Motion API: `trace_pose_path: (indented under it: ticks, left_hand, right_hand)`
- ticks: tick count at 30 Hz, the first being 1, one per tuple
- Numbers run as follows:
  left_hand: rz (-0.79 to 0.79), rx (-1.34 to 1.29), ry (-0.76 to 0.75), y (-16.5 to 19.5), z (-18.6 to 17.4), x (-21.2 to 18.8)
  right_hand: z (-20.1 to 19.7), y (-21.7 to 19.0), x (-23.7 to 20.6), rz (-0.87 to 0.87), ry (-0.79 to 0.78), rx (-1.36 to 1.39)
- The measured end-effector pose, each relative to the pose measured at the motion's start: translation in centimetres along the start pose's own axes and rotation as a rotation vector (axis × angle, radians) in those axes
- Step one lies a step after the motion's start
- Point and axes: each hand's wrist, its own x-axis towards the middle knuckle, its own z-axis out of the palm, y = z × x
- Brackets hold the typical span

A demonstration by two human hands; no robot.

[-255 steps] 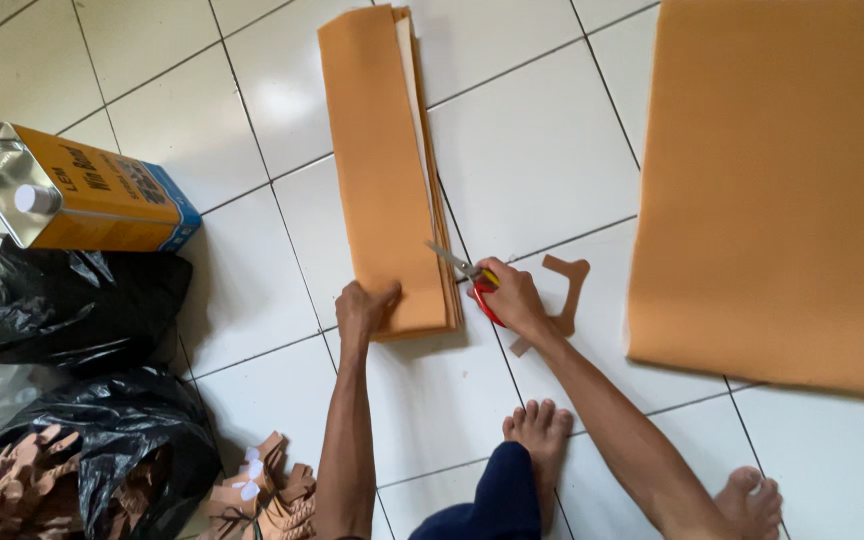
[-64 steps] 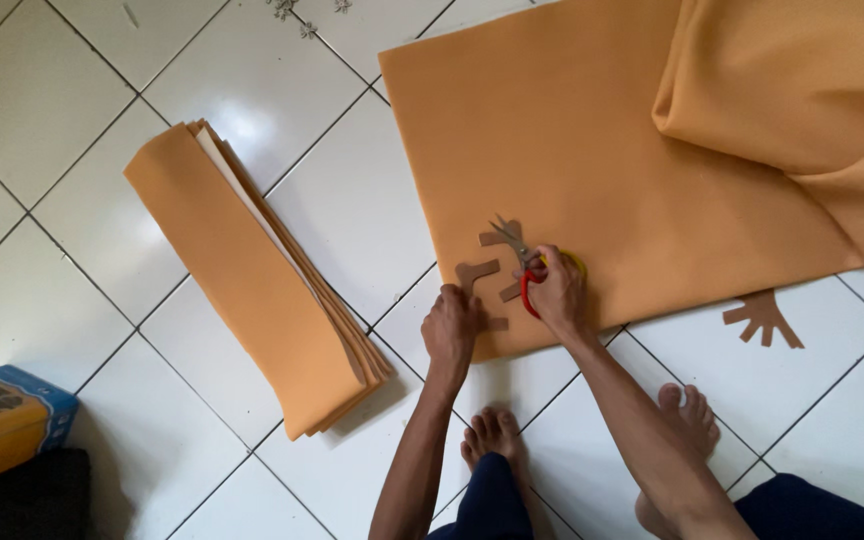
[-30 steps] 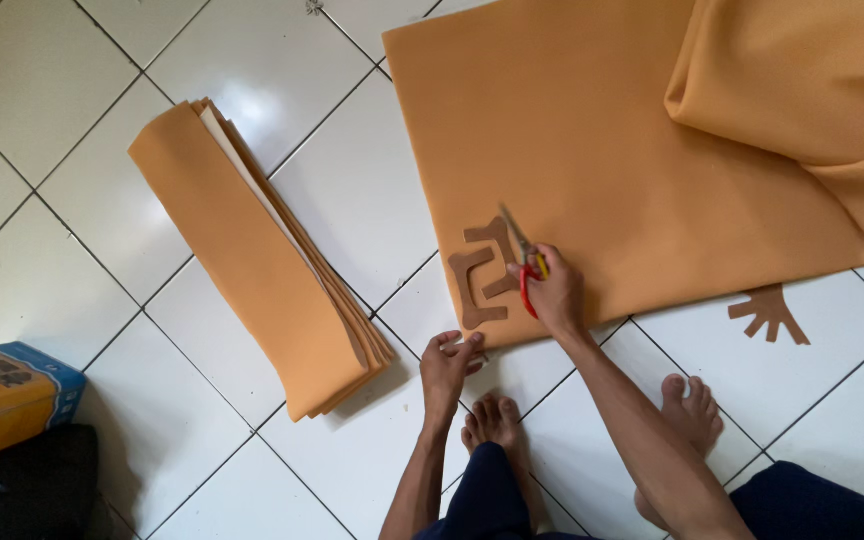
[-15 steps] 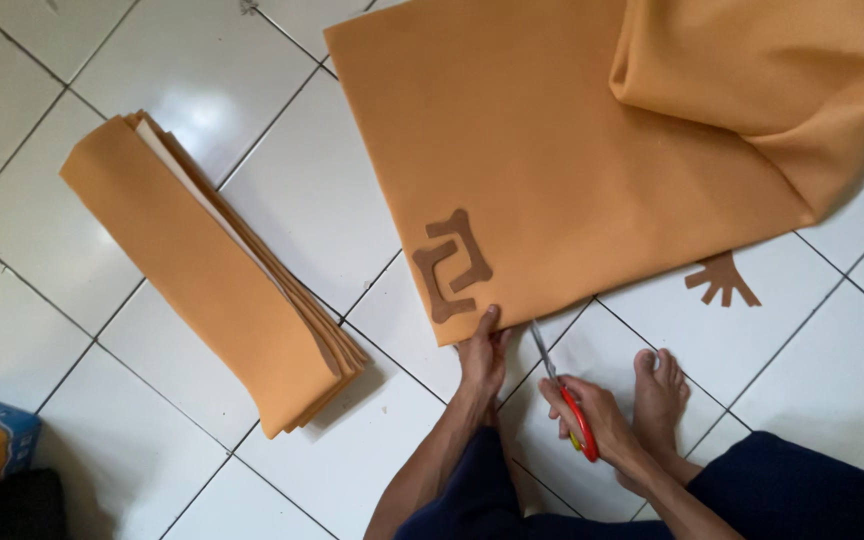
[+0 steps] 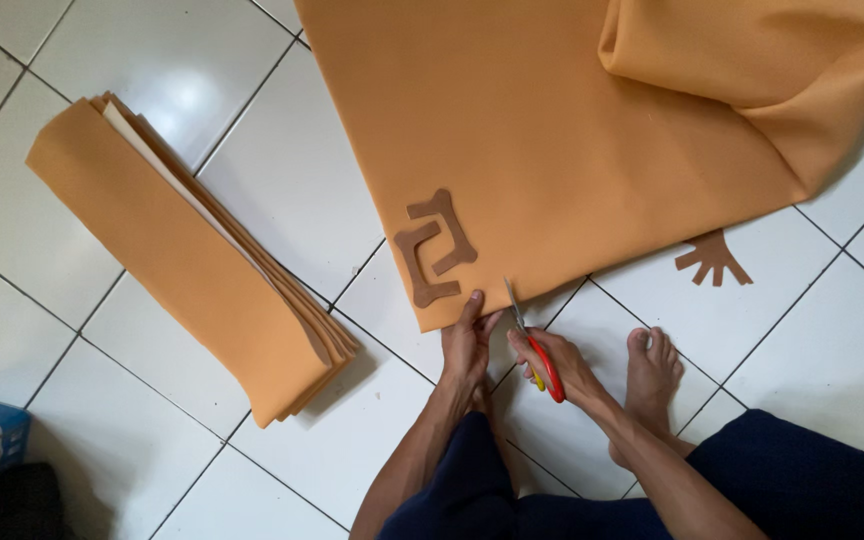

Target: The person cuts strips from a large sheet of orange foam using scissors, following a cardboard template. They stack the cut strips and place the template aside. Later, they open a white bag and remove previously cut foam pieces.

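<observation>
- We sit on a white tiled floor [image 5: 282, 180], looking down at our hands.
- Our left hand [image 5: 468, 345] lies flat, fingers released, pressing the near edge of a large orange foam sheet [image 5: 552, 130].
- Our right hand [image 5: 557, 362] grips red-handled scissors [image 5: 532, 340], blades parted, tips at that same edge.
- A brown template [image 5: 432, 245] (angular, like interlocking hooks) rests on the sheet's near corner, just beyond the left fingertips.
- To cut well, we judge: keep the edge pinned taut, feed the blades squarely, follow the template's outline closely.
- The sheet looks soft, matte, slightly spongy; its far end folds over.
- A folded orange stack [image 5: 192, 260] lies to the left.
</observation>
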Motion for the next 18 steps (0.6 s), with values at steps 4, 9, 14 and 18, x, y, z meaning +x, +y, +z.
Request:
trace_pose_path:
  ticks: [4,9,14,18]
  left_hand:
    - [-0.001,0.001,0.002,-0.1,0.0,-0.3]
    - [0.000,0.016,0.008,0.0,0.3,-0.4]
    - [-0.013,0.003,0.018,0.1,0.3,-0.5]
    - [-0.001,0.021,0.032,-0.1,0.0,-0.2]
  right_hand:
    - [0.0,-0.3,-0.4,-0.005,0.010,-0.091]
    - [0.2,-0.2,-0.1,-0.029,0.007,-0.112]
    - [0.2,0.5,0.4,-0.041,0.011,-0.124]
    - [0.5,1.2,0.8,-0.055,0.002,-0.054]
